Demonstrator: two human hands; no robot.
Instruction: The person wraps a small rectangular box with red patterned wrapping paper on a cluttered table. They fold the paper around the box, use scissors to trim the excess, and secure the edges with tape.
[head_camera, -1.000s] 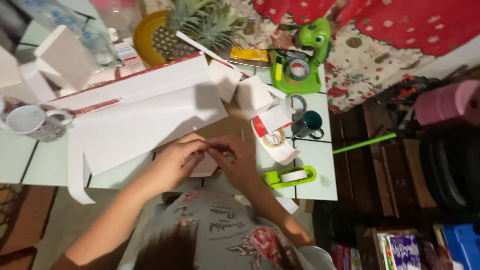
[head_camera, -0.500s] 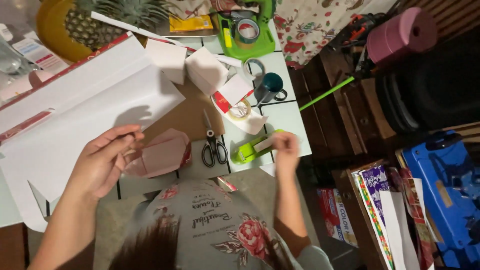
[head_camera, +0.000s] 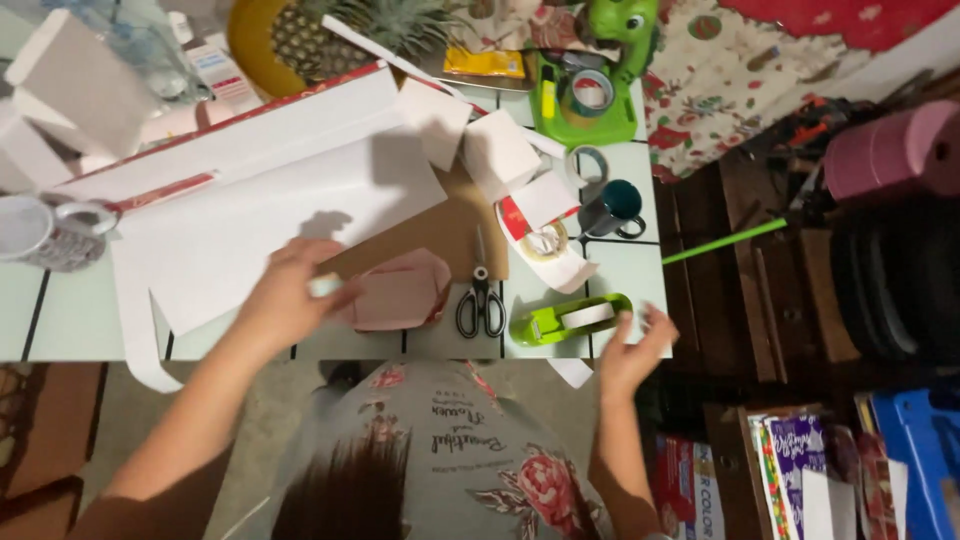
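Near edge of the tiled table (head_camera: 70, 320):
- Left hand (head_camera: 285, 300), fingers curled onto the side of a small pink wrapped parcel (head_camera: 400, 292), pinning it down.
- Right hand (head_camera: 635, 350), fingers spread wide and empty, at the near right corner just beside a green tape dispenser (head_camera: 570, 320).
- Black-handled scissors (head_camera: 481, 300), between parcel and dispenser.

Middle: large white paper sheet (head_camera: 250, 200) and brown cardboard (head_camera: 440, 225).

Far edge: pineapple (head_camera: 330, 35), second green dispenser (head_camera: 590, 95).

Risk, as judged: the one-handed hold may let the parcel's folds spring open; the dispenser sits close to the edge and a careless pull could drag it off.
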